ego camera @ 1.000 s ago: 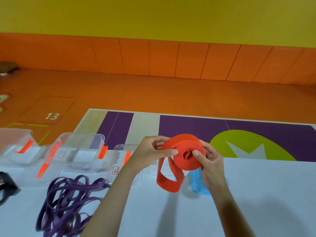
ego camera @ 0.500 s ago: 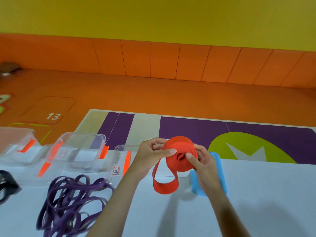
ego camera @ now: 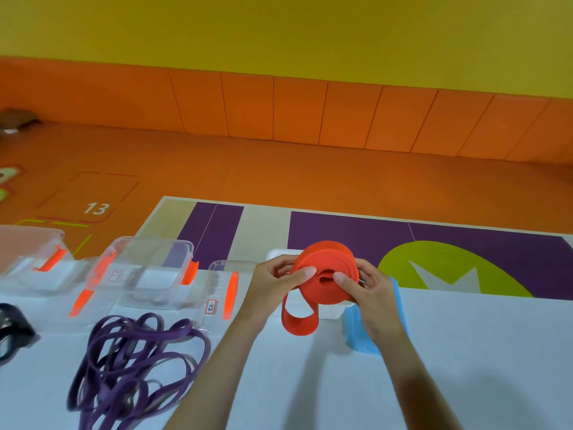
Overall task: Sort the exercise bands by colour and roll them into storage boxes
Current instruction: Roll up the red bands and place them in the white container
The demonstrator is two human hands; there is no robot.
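Note:
An orange exercise band [ego camera: 322, 268], mostly wound into a thick roll, is held above the white table's far edge. My left hand [ego camera: 273, 283] grips the roll from the left with its thumb on the face. My right hand [ego camera: 369, 293] grips it from the right, thumb beside the centre hole. A short loose loop of the band hangs below the roll. A tangle of purple bands [ego camera: 130, 364] lies on the table at lower left. A black band [ego camera: 12, 330] shows at the left edge.
Clear storage boxes with orange latches [ego camera: 148, 274] stand along the table's far left edge, one labelled [ego camera: 217, 293] just left of my hands. A white box [ego camera: 328, 311] sits behind the roll, a blue lid [ego camera: 359, 333] under my right wrist. Orange floor lies beyond.
The hanging loop of the orange band has grown shorter as more of it went onto the roll. Both hands have shifted their hold slightly around the roll.

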